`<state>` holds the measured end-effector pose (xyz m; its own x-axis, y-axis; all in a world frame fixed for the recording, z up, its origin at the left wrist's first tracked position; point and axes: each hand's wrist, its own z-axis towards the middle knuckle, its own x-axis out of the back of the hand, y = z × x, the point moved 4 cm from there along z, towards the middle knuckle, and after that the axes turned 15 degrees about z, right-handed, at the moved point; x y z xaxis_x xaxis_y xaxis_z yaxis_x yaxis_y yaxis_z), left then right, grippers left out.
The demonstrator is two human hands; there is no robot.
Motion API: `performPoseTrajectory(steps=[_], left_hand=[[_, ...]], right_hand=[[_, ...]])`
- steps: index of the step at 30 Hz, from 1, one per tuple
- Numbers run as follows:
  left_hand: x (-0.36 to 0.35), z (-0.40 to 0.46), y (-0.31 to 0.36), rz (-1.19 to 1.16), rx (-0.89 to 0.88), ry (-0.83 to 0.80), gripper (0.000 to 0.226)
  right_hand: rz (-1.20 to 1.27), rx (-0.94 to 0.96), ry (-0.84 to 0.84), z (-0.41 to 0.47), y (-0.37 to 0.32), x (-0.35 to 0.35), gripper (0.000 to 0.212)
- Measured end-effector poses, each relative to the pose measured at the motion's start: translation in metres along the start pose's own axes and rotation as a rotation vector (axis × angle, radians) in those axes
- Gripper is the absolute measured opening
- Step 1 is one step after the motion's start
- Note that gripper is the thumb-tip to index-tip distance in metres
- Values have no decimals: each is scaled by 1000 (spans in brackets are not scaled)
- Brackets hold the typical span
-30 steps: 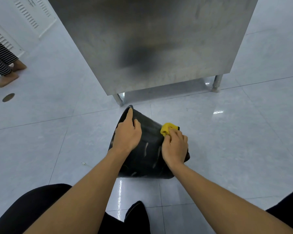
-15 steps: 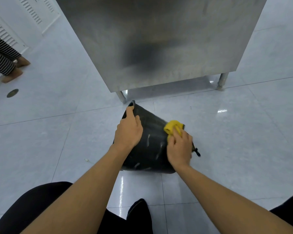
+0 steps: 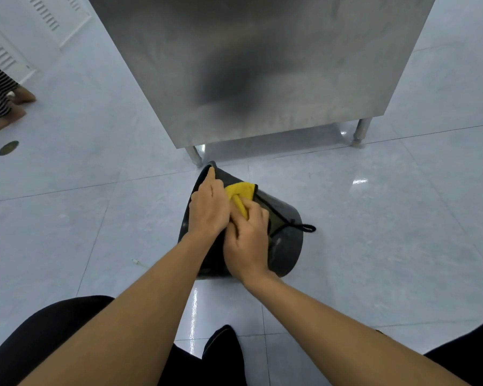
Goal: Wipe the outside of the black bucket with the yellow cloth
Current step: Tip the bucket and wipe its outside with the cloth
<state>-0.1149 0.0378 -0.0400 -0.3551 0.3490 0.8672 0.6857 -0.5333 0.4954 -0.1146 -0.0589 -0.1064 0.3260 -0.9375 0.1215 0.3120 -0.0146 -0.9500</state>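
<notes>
The black bucket [image 3: 286, 246] lies tipped on its side on the pale tiled floor, its bottom toward me. My left hand [image 3: 208, 207] rests on its upper side, the index finger reaching to the far rim. My right hand [image 3: 247, 240] is closed on the yellow cloth [image 3: 240, 192] and presses it against the bucket's outer wall, right beside my left hand. A dark edge and a black loop [image 3: 307, 227] of the cloth hang over the bucket's right side. Much of the bucket is hidden under my hands.
A tall stainless steel cabinet [image 3: 262, 65] on short legs stands just beyond the bucket. At the far left are another person's feet [image 3: 10, 110] and a round floor drain [image 3: 8, 147]. My dark-clothed knees fill the bottom of the view.
My right hand slid the yellow cloth leftward across the bucket until it met my left hand. The cloth now lies more spread out, with its dark edge and loop showing on the right.
</notes>
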Motion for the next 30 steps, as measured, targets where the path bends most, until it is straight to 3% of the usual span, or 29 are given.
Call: performPoseTrajectory(steps=[5, 12, 18, 23, 30], left_hand=[[-5, 9, -9, -46, -31, -36, 52], [-9, 3, -10, -156, 22, -27, 51], [-12, 13, -12, -97, 37, -25, 51], [-3, 23, -14, -26, 27, -30, 51], [1, 25, -25, 21, 72, -34, 52]], right_hand=[[-135, 73, -16, -4, 36, 14, 42], [-178, -281, 183, -10, 91, 53, 37], [-86, 24, 33, -1, 32, 12, 40], [-114, 94, -89, 8, 19, -1, 42], [-246, -297, 95, 8, 88, 47, 39]])
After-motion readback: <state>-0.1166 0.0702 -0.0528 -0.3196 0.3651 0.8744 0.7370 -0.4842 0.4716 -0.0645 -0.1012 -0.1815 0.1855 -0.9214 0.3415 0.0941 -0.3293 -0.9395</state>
